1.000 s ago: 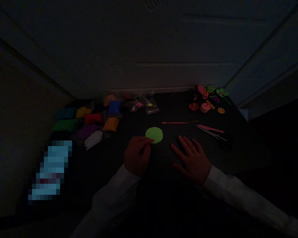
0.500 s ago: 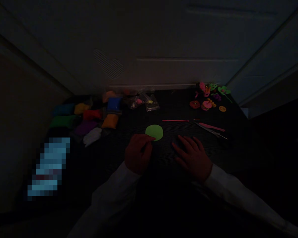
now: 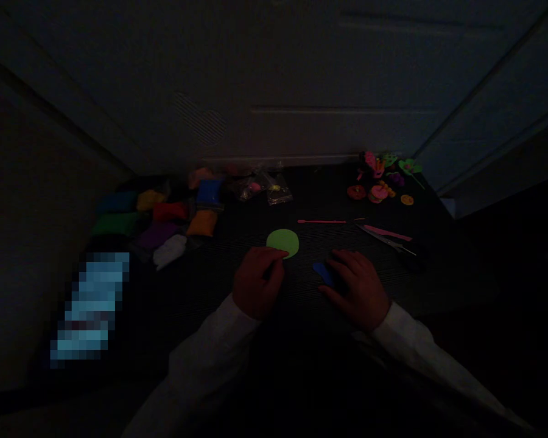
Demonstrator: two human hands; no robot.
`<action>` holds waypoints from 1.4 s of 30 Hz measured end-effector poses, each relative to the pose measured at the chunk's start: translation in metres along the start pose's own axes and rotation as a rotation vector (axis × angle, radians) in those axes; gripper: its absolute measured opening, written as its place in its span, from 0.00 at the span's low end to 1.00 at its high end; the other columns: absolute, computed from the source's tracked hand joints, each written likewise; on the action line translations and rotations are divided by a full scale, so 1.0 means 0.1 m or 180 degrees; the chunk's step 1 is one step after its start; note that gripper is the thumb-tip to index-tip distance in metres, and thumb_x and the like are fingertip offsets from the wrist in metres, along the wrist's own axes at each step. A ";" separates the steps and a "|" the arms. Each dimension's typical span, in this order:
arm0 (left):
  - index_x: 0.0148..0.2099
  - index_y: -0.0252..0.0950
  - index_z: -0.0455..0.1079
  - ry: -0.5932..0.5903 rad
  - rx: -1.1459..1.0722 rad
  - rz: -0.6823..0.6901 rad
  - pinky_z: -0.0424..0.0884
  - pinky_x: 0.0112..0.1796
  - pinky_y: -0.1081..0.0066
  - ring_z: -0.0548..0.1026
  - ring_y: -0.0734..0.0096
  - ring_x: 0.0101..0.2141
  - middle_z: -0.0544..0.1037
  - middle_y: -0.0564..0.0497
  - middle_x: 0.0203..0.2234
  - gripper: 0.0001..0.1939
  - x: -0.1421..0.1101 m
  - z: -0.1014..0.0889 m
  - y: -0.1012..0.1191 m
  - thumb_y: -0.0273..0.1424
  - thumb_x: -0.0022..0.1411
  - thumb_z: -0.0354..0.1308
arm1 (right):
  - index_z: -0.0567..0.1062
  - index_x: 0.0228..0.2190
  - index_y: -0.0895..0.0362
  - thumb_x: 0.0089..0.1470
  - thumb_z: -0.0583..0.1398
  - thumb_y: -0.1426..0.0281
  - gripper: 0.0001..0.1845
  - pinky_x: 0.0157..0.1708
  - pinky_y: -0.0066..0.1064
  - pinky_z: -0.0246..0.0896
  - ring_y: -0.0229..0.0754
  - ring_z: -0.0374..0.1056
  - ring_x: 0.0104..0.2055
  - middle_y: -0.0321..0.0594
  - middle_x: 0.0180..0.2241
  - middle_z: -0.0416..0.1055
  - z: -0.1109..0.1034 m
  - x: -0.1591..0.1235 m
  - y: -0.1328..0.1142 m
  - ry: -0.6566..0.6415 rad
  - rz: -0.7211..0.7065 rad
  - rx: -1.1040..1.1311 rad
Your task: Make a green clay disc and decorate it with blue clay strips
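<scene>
A flat, light green clay disc (image 3: pixel 282 242) lies on the dark table. My left hand (image 3: pixel 258 283) is at its near edge, the index finger stretched out to the rim and the thumb apart from it; the other fingers are curled and partly hidden. To the right, my right hand (image 3: pixel 360 289) hovers low with fingers spread and slightly bent over a small blue piece (image 3: pixel 323 274), flat and probably clay. Part of that piece is hidden under the fingers, and contact is hard to judge in the dim light.
Beyond the hands lie a pink stick tool (image 3: pixel 322 221), a pink strip (image 3: pixel 388 232) and scissors (image 3: pixel 386 237). Several coloured clay packets (image 3: pixel 171 212) are at the left, near a blurred bright screen (image 3: pixel 91 304). Small clay figures (image 3: pixel 379 193) stand back right, before a white panel (image 3: pixel 301 134).
My right hand's fingers have lifted and bent from lying flat, uncovering the blue piece. My left hand has shifted slightly right along the disc's near edge.
</scene>
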State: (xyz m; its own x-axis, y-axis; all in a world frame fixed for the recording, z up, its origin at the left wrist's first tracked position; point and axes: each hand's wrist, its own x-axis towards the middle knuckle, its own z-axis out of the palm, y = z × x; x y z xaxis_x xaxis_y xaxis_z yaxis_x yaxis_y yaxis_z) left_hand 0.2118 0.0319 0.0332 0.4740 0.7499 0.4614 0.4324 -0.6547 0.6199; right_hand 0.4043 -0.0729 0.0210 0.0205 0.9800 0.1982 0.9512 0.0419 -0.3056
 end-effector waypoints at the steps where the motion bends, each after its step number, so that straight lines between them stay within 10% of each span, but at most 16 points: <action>1: 0.37 0.32 0.70 -0.0058 -0.0022 0.0024 0.68 0.39 0.70 0.71 0.72 0.35 0.74 0.48 0.32 0.08 0.00 0.01 0.01 0.24 0.55 0.51 | 0.69 0.43 0.58 0.48 0.55 0.57 0.23 0.52 0.47 0.48 0.49 0.56 0.52 0.46 0.49 0.63 0.01 0.01 -0.02 0.0061 0.0024 0.0034; 13: 0.44 0.34 0.68 -0.1165 -0.0638 -0.0154 0.69 0.36 0.73 0.72 0.74 0.33 0.74 0.48 0.34 0.13 0.00 0.11 0.11 0.29 0.56 0.51 | 0.69 0.39 0.55 0.51 0.54 0.71 0.11 0.41 0.36 0.60 0.40 0.66 0.39 0.39 0.36 0.72 -0.01 0.08 -0.14 -0.0018 0.0059 0.1077; 18: 0.41 0.36 0.71 -0.1429 -0.1466 -0.1127 0.71 0.32 0.74 0.74 0.75 0.27 0.77 0.52 0.30 0.12 0.03 0.10 0.21 0.33 0.57 0.51 | 0.68 0.35 0.54 0.48 0.57 0.67 0.09 0.34 0.29 0.64 0.37 0.67 0.33 0.36 0.33 0.71 -0.09 0.14 -0.23 0.0123 0.0455 0.1914; 24: 0.38 0.34 0.72 -0.0742 -0.2317 -0.2350 0.73 0.33 0.72 0.76 0.72 0.27 0.78 0.51 0.28 0.13 0.09 0.07 0.20 0.35 0.49 0.59 | 0.71 0.29 0.54 0.48 0.57 0.67 0.05 0.38 0.34 0.62 0.40 0.66 0.36 0.39 0.32 0.68 -0.08 0.31 -0.37 0.0886 0.0597 0.1982; 29: 0.38 0.36 0.72 -0.0300 -0.2397 -0.2340 0.71 0.39 0.70 0.75 0.70 0.34 0.78 0.51 0.34 0.14 0.07 0.09 0.12 0.35 0.48 0.60 | 0.70 0.40 0.52 0.53 0.52 0.71 0.13 0.45 0.35 0.60 0.39 0.65 0.43 0.39 0.40 0.70 -0.02 0.40 -0.54 0.0772 0.0291 0.2243; 42: 0.42 0.33 0.68 -0.0648 -0.2714 -0.2336 0.74 0.32 0.71 0.76 0.71 0.27 0.78 0.49 0.31 0.18 0.04 0.05 0.15 0.33 0.48 0.60 | 0.71 0.39 0.52 0.48 0.58 0.68 0.13 0.40 0.34 0.63 0.39 0.66 0.38 0.39 0.36 0.69 0.00 0.38 -0.41 0.0537 0.0286 0.2262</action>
State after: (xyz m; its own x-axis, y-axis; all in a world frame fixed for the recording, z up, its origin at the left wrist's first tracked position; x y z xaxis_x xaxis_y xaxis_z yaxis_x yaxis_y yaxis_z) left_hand 0.2243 0.0246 0.0414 0.4710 0.8450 -0.2532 0.0319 0.2705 0.9622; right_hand 0.3660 -0.0375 0.0415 0.1907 0.9446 0.2671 0.5157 0.1351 -0.8460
